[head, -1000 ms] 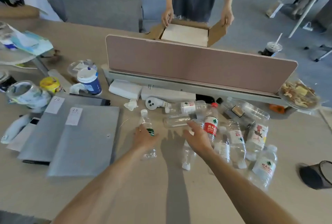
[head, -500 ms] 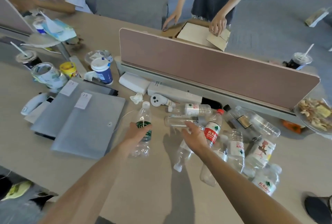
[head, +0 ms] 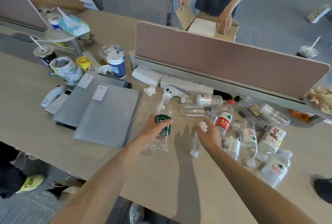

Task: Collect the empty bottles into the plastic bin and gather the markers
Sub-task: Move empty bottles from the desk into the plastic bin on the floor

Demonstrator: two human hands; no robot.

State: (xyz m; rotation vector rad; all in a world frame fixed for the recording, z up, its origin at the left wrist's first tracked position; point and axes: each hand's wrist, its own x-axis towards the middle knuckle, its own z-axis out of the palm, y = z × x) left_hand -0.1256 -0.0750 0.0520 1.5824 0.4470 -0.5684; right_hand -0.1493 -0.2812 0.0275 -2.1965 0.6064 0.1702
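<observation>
At the middle of the desk, left hand is holding a green-labelled water bottle upright, fingers wrapping round the label; whether its base is touching the desk, cannot tell. Right hand is lying over a clear bottle that is on its side, fingers curling round its body, white cap pointing toward the wearer. Just right of that hand, a red-labelled bottle is leaning among a heap of empty bottles lying on the desk. Grey folders are lying left of the held bottle; a pink divider is standing behind the heap
</observation>
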